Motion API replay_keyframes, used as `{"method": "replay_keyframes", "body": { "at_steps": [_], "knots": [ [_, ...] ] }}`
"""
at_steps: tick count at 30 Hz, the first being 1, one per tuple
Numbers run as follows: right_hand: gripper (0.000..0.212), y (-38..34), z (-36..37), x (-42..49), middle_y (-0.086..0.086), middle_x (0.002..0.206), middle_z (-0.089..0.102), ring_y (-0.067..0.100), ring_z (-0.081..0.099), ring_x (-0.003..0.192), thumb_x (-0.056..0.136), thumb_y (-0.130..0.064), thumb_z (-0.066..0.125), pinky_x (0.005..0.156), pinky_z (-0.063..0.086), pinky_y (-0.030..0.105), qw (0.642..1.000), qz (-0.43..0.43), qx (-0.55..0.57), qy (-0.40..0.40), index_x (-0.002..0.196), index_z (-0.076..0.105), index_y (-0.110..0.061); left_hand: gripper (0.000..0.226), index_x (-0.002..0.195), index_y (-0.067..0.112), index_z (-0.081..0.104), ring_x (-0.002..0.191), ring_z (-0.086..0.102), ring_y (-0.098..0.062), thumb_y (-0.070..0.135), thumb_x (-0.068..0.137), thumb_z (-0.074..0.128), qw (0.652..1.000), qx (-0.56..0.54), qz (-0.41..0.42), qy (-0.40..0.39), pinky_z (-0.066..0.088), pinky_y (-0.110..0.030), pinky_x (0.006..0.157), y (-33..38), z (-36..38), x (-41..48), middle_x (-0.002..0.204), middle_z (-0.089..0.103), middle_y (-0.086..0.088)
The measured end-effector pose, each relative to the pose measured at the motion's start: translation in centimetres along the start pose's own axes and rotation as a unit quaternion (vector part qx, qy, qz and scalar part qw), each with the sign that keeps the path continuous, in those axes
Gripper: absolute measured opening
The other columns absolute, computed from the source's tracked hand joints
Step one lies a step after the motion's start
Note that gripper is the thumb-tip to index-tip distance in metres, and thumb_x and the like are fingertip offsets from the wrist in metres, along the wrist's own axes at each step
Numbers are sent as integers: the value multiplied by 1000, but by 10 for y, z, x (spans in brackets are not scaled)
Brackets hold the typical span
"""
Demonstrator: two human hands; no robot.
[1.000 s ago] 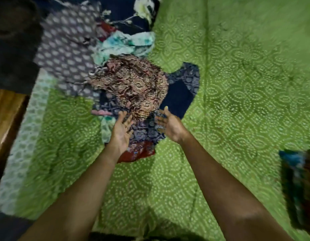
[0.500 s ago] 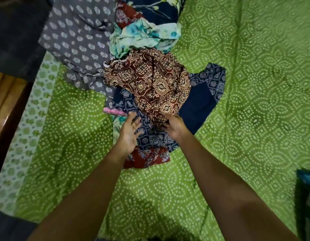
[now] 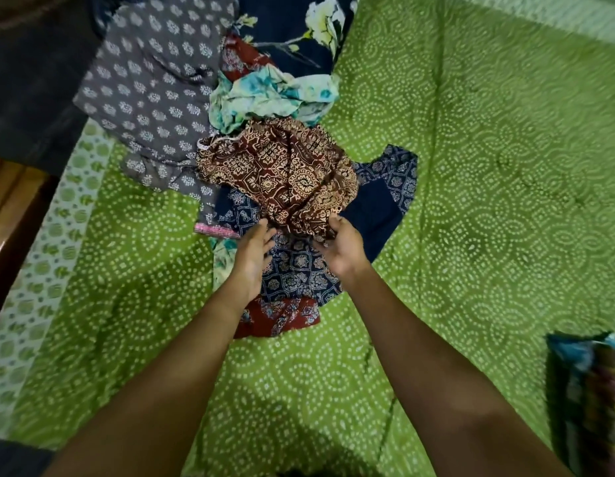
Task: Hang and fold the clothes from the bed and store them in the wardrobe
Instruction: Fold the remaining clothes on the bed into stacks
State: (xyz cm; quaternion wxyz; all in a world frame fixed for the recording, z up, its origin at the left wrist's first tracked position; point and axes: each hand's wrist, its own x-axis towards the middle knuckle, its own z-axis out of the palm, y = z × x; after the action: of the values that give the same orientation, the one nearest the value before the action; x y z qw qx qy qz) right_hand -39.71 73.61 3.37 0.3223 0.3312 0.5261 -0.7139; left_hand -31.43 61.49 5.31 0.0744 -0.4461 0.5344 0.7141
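Note:
A heap of clothes lies on the green dotted bedsheet point(image 3: 488, 208). On top sits a crumpled brown and cream patterned garment point(image 3: 282, 173). My left hand point(image 3: 252, 259) and my right hand point(image 3: 340, 249) both pinch its near edge, fingers curled into the cloth. Under it lies a navy blue printed garment point(image 3: 299, 273) with a red hem piece point(image 3: 278, 318) at the front. A grey garment with white motifs point(image 3: 151, 87), a turquoise floral cloth point(image 3: 275, 98) and a dark blue cloth with big flowers point(image 3: 299, 32) lie further back.
A folded dark, colourful stack of cloth point(image 3: 592, 401) sits at the right edge of the bed. The bed's left edge with a pale printed border point(image 3: 51, 256) meets a wooden frame point(image 3: 6, 208) and dark floor point(image 3: 30, 80).
Both hands moved from the navy garment up to the brown patterned garment and closed on its near edge. The view has shifted slightly, showing more of the heap.

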Motion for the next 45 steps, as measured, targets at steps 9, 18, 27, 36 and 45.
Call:
{"method": "replay_keyframes", "body": {
  "at_steps": [9, 18, 27, 36, 45],
  "knots": [
    [17, -64, -10, -104, 14, 132, 47, 31, 47, 121, 98, -6, 36, 87, 50, 46, 981, -103, 101, -127, 94, 51, -9, 51, 142, 27, 35, 128, 40, -21, 19, 94, 52, 989, 61, 133, -8, 31, -38, 102, 49, 46, -83, 143, 41, -5],
    [22, -111, -65, -239, 7, 97, 63, 18, 56, 88, 98, -10, 34, 82, 45, 34, 951, -183, 37, -248, 97, 56, -8, 53, 134, 13, 49, 144, 10, -30, -2, 84, 60, 900, 270, 337, 63, 18, -39, 117, 76, 83, -179, 157, 6, -9],
    [59, -155, -130, -348, -5, 107, 52, 13, 53, 100, 79, -14, 72, 85, 49, 31, 857, -401, -246, -213, 127, 38, -17, 34, 129, 6, 49, 109, 53, -17, 1, 98, 36, 917, 114, 383, -11, 44, -30, 96, 106, 132, -315, 121, 57, -7],
    [106, -181, -161, -389, 17, 132, 53, 27, 59, 114, 55, -20, 89, 97, 49, 40, 863, -366, -216, -273, 141, 29, -5, 21, 102, 10, 62, 86, 61, -18, 14, 98, 41, 859, 209, 449, -132, 48, -32, 80, 126, 160, -399, 97, 66, -10],
    [8, -209, -192, -404, 9, 75, 62, 15, 62, 59, 92, -6, 50, 53, 53, 26, 898, -368, -119, -210, 85, 54, -5, 65, 107, 8, 65, 98, 61, -22, 50, 59, 80, 777, 473, 413, -49, 50, -37, 87, 136, 158, -403, 109, 64, -6]
  ]
}}
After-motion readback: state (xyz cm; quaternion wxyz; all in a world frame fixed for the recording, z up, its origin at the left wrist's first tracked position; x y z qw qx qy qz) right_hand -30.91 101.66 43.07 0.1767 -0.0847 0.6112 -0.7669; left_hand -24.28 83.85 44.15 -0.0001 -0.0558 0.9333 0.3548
